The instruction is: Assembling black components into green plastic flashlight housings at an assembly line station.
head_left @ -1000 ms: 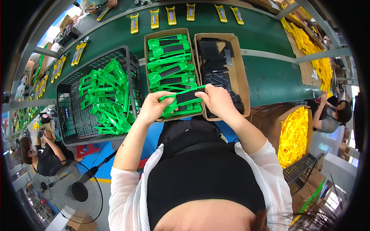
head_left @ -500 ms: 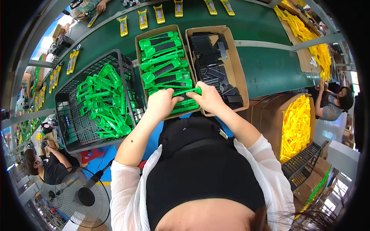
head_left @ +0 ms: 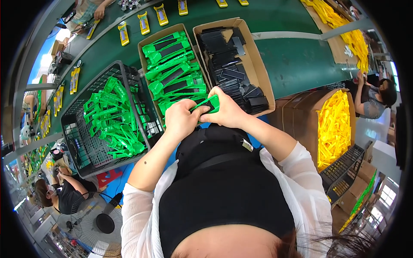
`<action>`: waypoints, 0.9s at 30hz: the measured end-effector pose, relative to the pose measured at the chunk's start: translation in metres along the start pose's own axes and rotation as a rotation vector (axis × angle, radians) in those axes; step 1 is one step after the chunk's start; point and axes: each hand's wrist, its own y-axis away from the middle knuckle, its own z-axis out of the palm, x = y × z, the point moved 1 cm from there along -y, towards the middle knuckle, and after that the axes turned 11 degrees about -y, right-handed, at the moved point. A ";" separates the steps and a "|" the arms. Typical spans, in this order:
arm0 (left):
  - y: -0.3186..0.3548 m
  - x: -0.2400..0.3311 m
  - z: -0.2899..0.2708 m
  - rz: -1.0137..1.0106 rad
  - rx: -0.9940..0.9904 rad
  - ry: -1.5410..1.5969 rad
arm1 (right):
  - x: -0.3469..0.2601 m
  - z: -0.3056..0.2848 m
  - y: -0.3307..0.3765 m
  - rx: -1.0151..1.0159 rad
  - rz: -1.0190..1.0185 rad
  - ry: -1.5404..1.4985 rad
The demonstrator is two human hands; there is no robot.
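Between my two hands is a green plastic housing with a dark insert partly showing in it. My left hand grips one end, thumb pressed toward the middle. My right hand is closed round the other end. Both hands are over the near end of a cardboard box of green housings, many with black plates in them. Right of it, another cardboard box holds loose black plates. My fingers hide part of the held piece.
A dark plastic crate of green housings stands at left. Yellow housings lie spaced along the green table. At right is a carton of yellow parts. A fan stands lower left. Other people work on both sides.
The green housing has turned in my hands, so its open side and dark insert show more. My hands remain on it. The whole view has shifted slightly.
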 end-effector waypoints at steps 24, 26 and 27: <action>-0.046 -0.012 -0.014 0.426 -0.642 2.112 | -0.019 0.003 0.008 -0.245 -0.348 -0.838; -0.046 -0.013 -0.009 0.529 -0.659 2.273 | 0.000 -0.007 0.008 -0.140 -0.214 -0.709; -0.044 -0.012 -0.009 0.521 -0.639 2.349 | 0.005 -0.011 0.010 -0.117 -0.188 -0.715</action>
